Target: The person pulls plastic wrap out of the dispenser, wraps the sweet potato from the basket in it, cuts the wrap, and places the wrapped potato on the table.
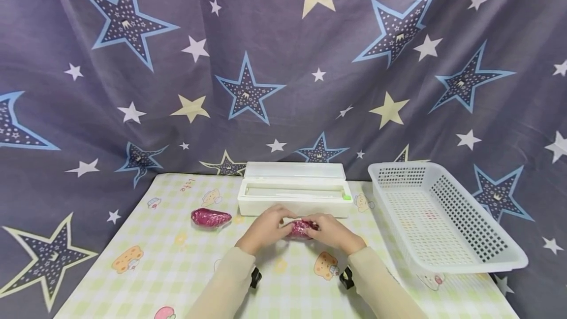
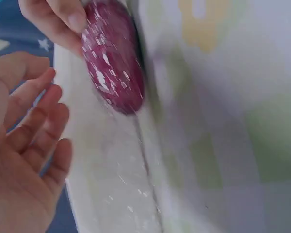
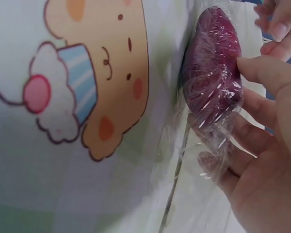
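A purple sweet potato (image 1: 300,229) in clear cling film lies on the table in front of a white cling film box. My right hand (image 1: 330,230) grips it; in the right wrist view the thumb presses one side of the sweet potato (image 3: 213,68) and the fingers sit behind, among loose film (image 3: 216,145). My left hand (image 2: 31,131) is held beside the sweet potato (image 2: 114,58), its fingers loosely bent and apart from it. More film trails off the end nearest the left hand. A second wrapped sweet potato (image 1: 210,218) lies further left.
The white cling film box (image 1: 294,207) stands at the back with its lid (image 1: 294,170) raised. A white perforated basket (image 1: 465,266) stands on the right of the checked tablecloth (image 1: 168,260). Behind the table hangs a starry curtain (image 1: 283,38).
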A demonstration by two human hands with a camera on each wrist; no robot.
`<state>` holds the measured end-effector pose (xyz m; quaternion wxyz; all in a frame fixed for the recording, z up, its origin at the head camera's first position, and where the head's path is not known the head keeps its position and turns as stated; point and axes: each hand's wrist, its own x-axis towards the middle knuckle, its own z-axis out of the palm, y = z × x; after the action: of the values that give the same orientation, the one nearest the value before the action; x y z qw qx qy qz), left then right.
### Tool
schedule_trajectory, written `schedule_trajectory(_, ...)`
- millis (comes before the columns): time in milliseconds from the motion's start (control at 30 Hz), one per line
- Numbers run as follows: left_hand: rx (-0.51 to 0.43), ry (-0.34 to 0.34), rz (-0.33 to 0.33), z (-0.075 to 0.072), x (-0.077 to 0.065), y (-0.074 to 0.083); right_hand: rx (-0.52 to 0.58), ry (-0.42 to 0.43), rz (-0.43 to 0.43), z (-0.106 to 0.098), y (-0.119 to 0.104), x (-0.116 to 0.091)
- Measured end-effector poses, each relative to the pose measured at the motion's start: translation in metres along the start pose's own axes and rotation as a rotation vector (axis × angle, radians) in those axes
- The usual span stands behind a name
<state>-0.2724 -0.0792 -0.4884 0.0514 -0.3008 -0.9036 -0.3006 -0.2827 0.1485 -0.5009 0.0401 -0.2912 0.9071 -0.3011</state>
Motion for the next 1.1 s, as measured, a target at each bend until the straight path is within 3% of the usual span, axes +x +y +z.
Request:
schedule_trajectory(200,0.05,-0.094,-0.023,0.008,-0.007,0.011,0.034,0.001,-0.019,0.001,0.002,0.0)
schedule_trajectory(333,0.079,-0.081,-0.037,0.015,-0.01,0.01,0.063,-0.011,-0.013,0.002,0.004,0.0)
schedule_trajectory(533,0.051,-0.076,-0.031,0.018,-0.015,0.006,0.11,-0.045,0.008,-0.002,0.001,-0.004)
schedule_trajectory(1100,-0.059,-0.11,0.075,0.021,-0.023,0.002,0.154,-0.097,0.0,-0.007,-0.008,-0.023)
